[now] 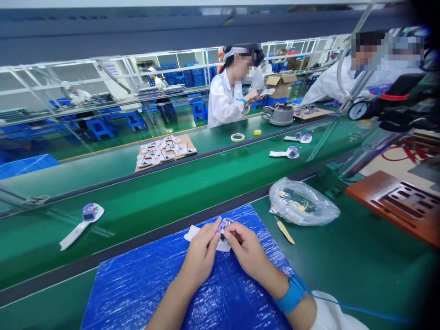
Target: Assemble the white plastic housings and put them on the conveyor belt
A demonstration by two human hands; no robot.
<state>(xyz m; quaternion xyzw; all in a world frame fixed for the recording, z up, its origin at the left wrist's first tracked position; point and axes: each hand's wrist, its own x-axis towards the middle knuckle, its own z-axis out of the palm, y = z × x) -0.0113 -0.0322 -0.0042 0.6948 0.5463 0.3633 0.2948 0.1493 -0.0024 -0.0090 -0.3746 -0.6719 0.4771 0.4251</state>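
- A small purple-and-white part (224, 225) is pinched between the fingertips of both hands, above the far edge of a blue mat (144, 284).
- The left hand (201, 253) is closed on the part from the left side, thumb and forefinger pressed to it.
- The right hand (248, 250) is closed on the same part from the right; a blue wrist strap (292, 295) is worn behind it, with a thin blue cord trailing away to the right.
- A white piece (192, 233) is seen lying on the mat just beyond and beneath the hands; what it is cannot be told.
- A slim tan tool (284, 230) is laid on the green table (343, 266) just right of the right hand.
- A clear plastic bag (302, 201) with dark and yellow bits inside is set beyond that tool, up and to the right of the hands.
- A white-handled item with a purple head (82, 224) is seen on the green belt (165, 197), well to the left of the left hand.
- 2 similar items (285, 153) lie farther off on the belt, beyond the right hand.
- A brown board loaded with white parts (165, 150) is placed well beyond the hands.
- A brown slotted fixture (395, 201) is set far to the right.
- A person in a white coat (225, 98) is seated across the line, with their own hands raised on a small item.
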